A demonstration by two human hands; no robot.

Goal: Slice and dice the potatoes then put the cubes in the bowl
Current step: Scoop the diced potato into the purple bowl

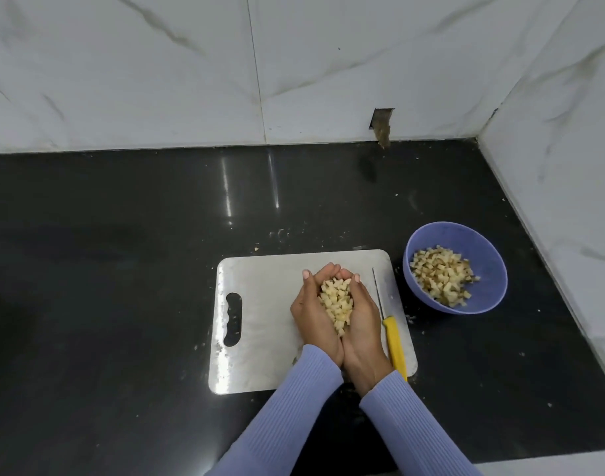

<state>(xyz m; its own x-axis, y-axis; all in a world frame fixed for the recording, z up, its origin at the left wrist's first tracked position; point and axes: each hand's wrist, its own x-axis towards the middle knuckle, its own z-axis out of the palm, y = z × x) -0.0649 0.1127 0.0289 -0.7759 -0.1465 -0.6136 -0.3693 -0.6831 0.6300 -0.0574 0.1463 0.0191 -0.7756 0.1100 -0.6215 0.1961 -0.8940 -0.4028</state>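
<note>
Left hand and right hand pressed edge to edge, palms up, fingers curled into one shared cup; neither grips, both cradle. Load: heap of potato cubes, pale yellow, filling the hollow between the palms. Cupped hands sit over the cutting board, right of its centre; whether they touch it cannot be told. Knife, yellow handle, lies flat on the board just beside the right hand, at 3 o'clock, blade toward 12. Bowl, blue, stands on the dark counter off the board at about 2 o'clock, already partly filled with cubes.

Judgement: dicing done for this batch; transfer step in hand. Next move needs the cup kept sealed, carried over the knife toward 2 o'clock, opened only above the bowl.
</note>
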